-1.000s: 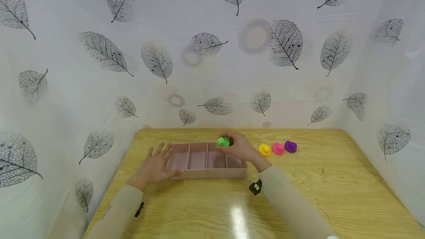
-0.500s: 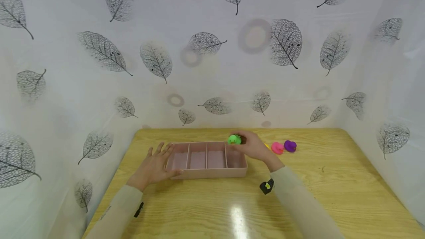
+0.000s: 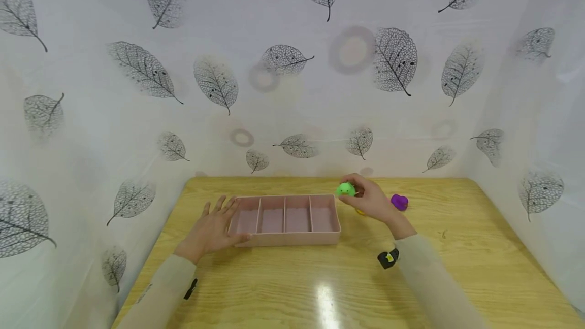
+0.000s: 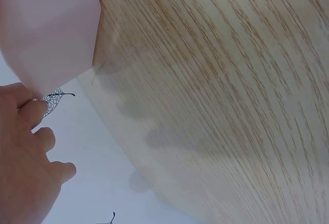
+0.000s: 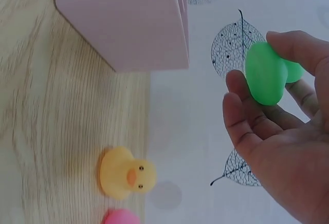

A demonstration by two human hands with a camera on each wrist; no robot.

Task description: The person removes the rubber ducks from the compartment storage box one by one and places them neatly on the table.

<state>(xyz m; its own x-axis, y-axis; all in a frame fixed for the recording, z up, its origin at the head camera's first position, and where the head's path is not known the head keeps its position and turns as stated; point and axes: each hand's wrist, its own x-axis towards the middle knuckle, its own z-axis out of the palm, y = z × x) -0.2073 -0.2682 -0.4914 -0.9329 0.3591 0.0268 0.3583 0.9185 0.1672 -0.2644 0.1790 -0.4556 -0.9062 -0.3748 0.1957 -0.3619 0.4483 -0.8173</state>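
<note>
My right hand pinches a green rubber duck between thumb and fingertips. It is above the table, just past the right end of a pink box with several compartments. The right wrist view shows the green duck's rounded underside. My left hand lies at the box's left end, fingers spread, thumb along the front wall. Under the right hand a yellow rubber duck stands on the table, mostly hidden in the head view. Beside it, a pink toy shows in part at the right wrist view's lower edge.
A purple rubber duck sits to the right of my right hand. The wooden table ends at the back against a white curtain printed with leaves, which also hangs at both sides.
My right hand has carried the green duck rightward from over the box to past its right end, now covering the pink duck and most of the yellow one. The left hand and box stay put.
</note>
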